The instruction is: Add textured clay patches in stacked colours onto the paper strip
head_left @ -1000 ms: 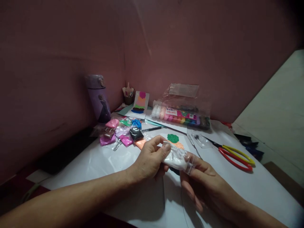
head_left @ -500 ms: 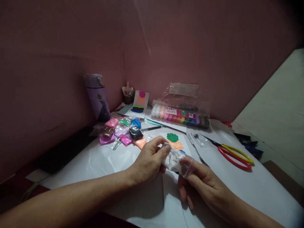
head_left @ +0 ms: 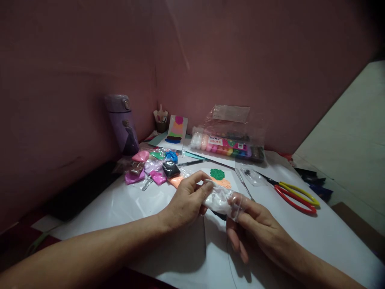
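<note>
Between my hands is a clear packet of white clay (head_left: pixel 219 200). My left hand (head_left: pixel 188 199) pinches its left end with thumb and forefinger. The right end of the packet is gripped by my right hand (head_left: pixel 255 224), whose lower fingers hang loosely below. Just behind the packet lies a sheet with a green clay patch (head_left: pixel 217 174) and an orange clay patch (head_left: pixel 221 182); the packet and my hands hide its lower part. Left of it are several small clay packets, among them a black one (head_left: pixel 171 169) and a pink one (head_left: pixel 140 156).
A purple bottle (head_left: pixel 122 124) stands at the back left. Behind are a colored card (head_left: pixel 177 130), a small cup of tools (head_left: pixel 161 120) and a bag of clay sticks (head_left: pixel 225 148). At the right lie red-and-yellow scissors (head_left: pixel 296 196) and a thin metal tool (head_left: pixel 244 183).
The white packet looks flatter and more stretched out between my hands. My right hand has shifted slightly, and the whole view has moved a little.
</note>
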`<state>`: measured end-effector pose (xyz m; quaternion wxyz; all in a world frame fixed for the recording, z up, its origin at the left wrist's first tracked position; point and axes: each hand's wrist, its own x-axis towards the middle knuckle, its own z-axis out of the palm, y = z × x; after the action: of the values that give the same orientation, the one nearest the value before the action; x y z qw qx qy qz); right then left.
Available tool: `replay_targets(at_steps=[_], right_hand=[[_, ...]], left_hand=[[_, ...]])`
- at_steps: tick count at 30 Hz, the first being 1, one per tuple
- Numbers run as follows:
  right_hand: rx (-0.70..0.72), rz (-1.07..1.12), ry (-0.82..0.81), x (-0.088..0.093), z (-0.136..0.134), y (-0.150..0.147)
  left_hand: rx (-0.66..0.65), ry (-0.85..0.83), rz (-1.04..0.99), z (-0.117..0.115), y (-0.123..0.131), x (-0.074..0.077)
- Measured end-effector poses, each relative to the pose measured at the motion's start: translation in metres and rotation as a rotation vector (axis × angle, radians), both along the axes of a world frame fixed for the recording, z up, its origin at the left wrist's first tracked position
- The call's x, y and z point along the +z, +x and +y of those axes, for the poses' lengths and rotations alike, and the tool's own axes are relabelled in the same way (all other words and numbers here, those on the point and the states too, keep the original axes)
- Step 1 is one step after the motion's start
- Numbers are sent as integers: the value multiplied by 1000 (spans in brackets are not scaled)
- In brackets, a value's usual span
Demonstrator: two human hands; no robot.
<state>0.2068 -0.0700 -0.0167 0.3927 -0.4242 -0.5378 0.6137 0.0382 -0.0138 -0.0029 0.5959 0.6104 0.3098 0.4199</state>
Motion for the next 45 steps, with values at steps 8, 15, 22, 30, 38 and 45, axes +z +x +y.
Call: replay_targets(at_steps=[8, 15, 22, 30, 38, 45], right_hand=[[52, 144, -155, 3, 4, 3], [215, 266, -321, 5, 8, 3], [280, 224, -344, 6, 6, 4], [55, 129, -180, 10, 5, 1], [8, -32, 25, 1, 2, 4], [65, -297, 145, 4, 0, 7]], left_hand=[[6, 0, 8, -1, -1, 1], [-15, -8, -2, -1, 0, -1], [-34, -31, -20, -6, 2, 1], [-3, -46, -44, -1, 1, -2], [10, -83, -46, -4, 2, 4], [14, -87, -12, -5, 3, 0]])
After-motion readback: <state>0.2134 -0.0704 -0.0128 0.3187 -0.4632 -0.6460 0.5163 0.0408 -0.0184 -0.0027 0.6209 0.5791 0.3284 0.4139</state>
